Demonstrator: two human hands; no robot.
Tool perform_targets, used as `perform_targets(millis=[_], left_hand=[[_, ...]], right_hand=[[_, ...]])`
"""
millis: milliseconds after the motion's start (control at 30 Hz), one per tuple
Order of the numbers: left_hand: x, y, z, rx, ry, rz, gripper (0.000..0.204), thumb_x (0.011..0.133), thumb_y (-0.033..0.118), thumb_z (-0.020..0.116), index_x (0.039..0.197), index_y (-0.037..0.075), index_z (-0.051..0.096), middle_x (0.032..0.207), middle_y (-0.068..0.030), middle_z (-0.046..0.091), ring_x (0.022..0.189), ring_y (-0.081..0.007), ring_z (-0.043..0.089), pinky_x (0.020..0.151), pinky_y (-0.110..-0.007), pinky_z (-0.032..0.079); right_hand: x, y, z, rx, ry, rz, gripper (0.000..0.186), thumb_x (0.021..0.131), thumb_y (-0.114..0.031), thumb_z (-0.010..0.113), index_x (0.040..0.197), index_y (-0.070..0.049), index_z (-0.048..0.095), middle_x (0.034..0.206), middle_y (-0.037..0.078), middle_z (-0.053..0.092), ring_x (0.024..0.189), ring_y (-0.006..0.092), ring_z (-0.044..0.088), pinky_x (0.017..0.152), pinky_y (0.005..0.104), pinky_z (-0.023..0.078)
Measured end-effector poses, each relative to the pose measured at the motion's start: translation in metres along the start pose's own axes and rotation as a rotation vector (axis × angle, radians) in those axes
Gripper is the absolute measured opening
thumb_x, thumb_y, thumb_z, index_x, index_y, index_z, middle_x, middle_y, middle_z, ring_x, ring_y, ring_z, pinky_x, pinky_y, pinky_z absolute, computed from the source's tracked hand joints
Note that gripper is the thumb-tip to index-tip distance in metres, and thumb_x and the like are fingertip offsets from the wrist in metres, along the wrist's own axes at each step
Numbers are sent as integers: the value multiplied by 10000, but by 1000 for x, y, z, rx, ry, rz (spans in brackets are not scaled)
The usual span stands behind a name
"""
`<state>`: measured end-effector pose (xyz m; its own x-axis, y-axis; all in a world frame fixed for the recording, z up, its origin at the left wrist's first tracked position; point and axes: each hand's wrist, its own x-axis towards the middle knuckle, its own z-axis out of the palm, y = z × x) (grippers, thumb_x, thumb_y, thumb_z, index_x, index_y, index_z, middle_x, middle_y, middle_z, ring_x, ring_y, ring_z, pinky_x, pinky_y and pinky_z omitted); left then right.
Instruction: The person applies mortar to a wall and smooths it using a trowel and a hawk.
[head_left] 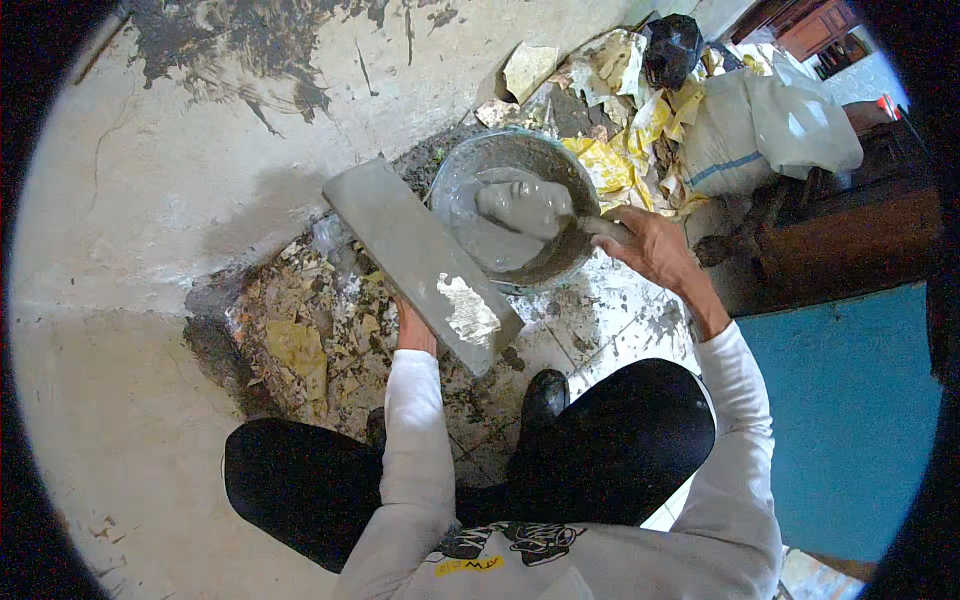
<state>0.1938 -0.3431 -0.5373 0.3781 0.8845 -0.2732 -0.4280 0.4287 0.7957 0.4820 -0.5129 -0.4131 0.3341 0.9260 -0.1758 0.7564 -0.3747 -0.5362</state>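
Note:
A long grey plastering float [405,245] tilts across the middle of the head view, with a pale smear on its near end. My left hand [416,328] is under it and mostly hidden, gripping it from below. Just right of the float stands a round bucket [500,150] holding wet grey mortar. My right hand [655,250] is closed around the handle of a trowel [608,228] at the bucket's right rim. The trowel's blade reaches into the bucket, and a lump of mortar [525,205] covers it.
A stained wall [150,200] rises on the left, dark patches at its top. Rubble and paint flakes [300,350] litter the floor along it. Torn yellow bags [610,160], a white sack [725,135] and a black bag [672,50] lie beyond. Brown furniture [850,245] stands right.

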Motion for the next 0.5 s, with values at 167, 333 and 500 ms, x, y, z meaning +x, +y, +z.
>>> perform_targets(millis=[167, 333, 500], left_hand=[[1, -2, -2, 5, -12, -27, 453, 1097, 309, 491, 1487, 82, 456, 1375, -105, 588, 1231, -244, 594, 1034, -401, 526], [0, 5, -7, -12, -18, -24, 453, 1096, 308, 495, 1487, 83, 456, 1374, -105, 588, 1230, -243, 593, 1034, -400, 526], [25, 8, 10, -11, -39, -16, 454, 1095, 306, 499, 1487, 84, 456, 1374, -105, 587, 1230, -241, 593, 1034, -399, 525]], right_hand=[[22, -18, 3, -819, 142, -326, 302, 947, -278, 638, 1207, -125, 654, 978, 98, 660, 828, 278, 715, 659, 440, 577], [55, -12, -1, -1095, 148, -468, 296, 914, -157, 604, 1204, -110, 642, 1055, 77, 656, 918, 233, 702, 746, 383, 559], [56, -15, 3, -1082, 245, -546, 297, 906, -163, 610, 1197, -110, 640, 1071, 78, 655, 941, 219, 688, 754, 371, 551]])
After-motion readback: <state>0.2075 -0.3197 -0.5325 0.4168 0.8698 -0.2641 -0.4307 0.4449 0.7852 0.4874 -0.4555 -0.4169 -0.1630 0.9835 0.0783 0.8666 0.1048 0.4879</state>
